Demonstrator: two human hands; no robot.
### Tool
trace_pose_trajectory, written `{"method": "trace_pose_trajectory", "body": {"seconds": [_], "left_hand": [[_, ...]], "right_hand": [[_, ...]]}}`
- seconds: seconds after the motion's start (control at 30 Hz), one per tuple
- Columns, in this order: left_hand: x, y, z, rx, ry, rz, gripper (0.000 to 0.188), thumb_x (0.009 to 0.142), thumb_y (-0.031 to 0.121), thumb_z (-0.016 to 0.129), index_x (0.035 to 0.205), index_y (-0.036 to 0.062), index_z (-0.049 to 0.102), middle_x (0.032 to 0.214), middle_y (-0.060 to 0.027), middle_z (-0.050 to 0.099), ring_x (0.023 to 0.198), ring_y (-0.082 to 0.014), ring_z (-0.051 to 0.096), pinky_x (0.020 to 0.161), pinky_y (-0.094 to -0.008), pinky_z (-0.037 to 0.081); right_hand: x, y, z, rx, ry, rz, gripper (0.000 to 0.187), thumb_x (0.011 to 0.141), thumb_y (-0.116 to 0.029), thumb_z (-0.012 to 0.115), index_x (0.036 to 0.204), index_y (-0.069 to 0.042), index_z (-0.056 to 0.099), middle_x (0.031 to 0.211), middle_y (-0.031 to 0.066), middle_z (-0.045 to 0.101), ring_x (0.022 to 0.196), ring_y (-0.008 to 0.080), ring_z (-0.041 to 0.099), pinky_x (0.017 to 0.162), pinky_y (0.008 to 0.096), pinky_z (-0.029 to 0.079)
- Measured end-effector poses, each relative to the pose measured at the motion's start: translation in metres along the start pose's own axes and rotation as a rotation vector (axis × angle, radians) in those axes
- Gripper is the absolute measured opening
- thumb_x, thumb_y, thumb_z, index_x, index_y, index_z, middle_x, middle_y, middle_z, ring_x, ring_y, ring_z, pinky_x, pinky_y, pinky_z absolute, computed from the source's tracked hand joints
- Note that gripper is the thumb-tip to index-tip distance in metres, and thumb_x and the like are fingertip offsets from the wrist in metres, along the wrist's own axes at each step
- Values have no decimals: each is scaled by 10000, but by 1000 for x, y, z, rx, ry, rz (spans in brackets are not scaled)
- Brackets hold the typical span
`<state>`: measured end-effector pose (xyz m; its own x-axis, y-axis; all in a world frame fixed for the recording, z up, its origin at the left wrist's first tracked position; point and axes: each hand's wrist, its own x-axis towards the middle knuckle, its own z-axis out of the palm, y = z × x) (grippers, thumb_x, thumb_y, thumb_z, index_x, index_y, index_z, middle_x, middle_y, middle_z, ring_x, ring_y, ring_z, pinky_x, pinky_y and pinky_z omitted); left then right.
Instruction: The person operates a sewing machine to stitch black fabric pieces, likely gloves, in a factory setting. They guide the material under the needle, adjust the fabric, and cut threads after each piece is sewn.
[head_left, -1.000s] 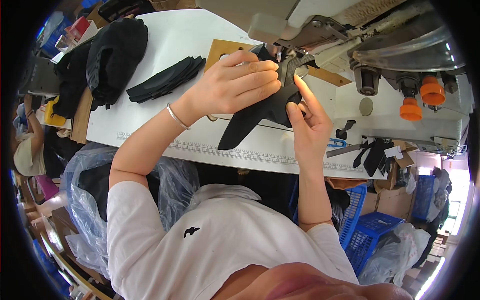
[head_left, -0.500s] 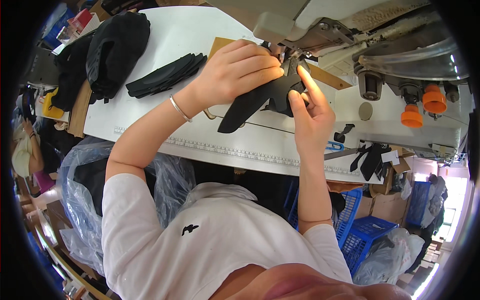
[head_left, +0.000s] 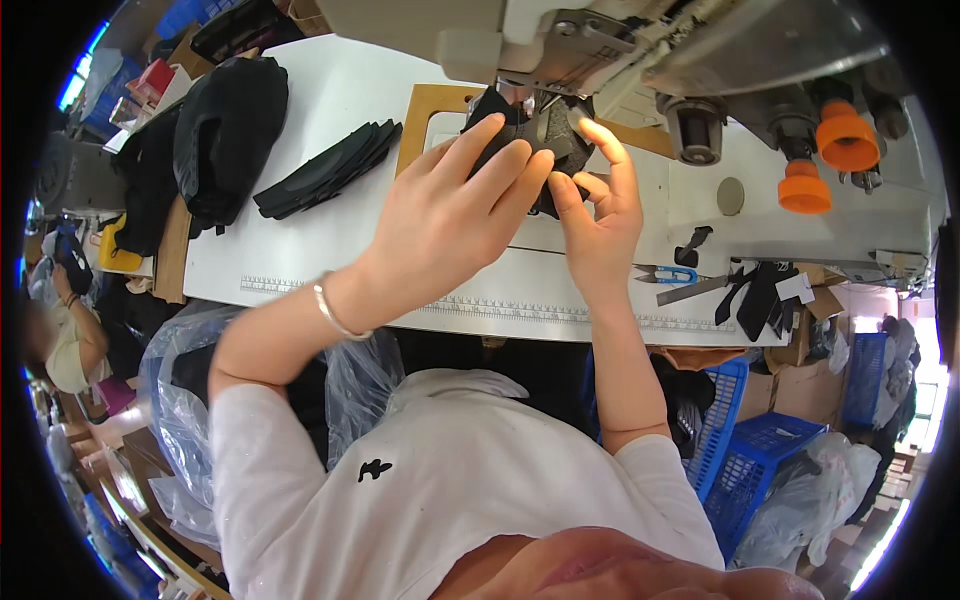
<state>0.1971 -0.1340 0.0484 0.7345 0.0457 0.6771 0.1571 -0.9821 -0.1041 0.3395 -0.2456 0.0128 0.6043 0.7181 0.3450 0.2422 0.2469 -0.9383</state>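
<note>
Fabric (head_left: 487,104), black, lay beneath the sewing machine (head_left: 580,45). The left hand (head_left: 450,215), fingers slightly spread, covered part; the right hand (head_left: 607,215) touched it, whether pinching I couldn't tell

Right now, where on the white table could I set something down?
Bare white table shows above the stack of black pieces, between the bulky black item and tan board; also below that stack, above the ruler scale. Crowded: under the sewing machine, around left hand, right hand and dark fabric, and by the snips.
</note>
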Motion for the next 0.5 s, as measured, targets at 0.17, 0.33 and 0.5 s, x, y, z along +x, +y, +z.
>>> {"method": "trace_pose_trajectory", "body": {"seconds": [0.17, 0.33, 0.5], "left_hand": [[-3, 13, 40, 168, 379, -17, 197, 780, 82, 721, 964, 52, 785, 1074, -51, 699, 1037, -323, 709, 633, -328, 552], [-4, 15, 41, 159, 367, -33, 177, 783, 78, 723, 948, 58, 783, 1061, -52, 707, 1038, -325, 717, 615, -333, 534], [-5, 17, 41, 183, 356, -59, 180, 801, 118, 732, 965, 66, 784, 1063, -42, 718, 1068, -307, 717, 664, -329, 546]], "right_hand": [[-3, 13, -1, 25, 19, -56, 320, 981, -30, 678, 1273, -10, 549, 1223, 98, 681, 1019, 141, 712, 852, 266, 552], [-4, 12, -1, -5, 33, -78, 295, 986, -33, 674, 1261, -6, 570, 1203, 103, 673, 1033, 151, 714, 846, 267, 558], [-5, 3, 3, 44, 17, -24, 321, 994, -27, 658, 1306, 9, 591, 1235, 104, 663, 1053, 161, 705, 878, 274, 562]]}}
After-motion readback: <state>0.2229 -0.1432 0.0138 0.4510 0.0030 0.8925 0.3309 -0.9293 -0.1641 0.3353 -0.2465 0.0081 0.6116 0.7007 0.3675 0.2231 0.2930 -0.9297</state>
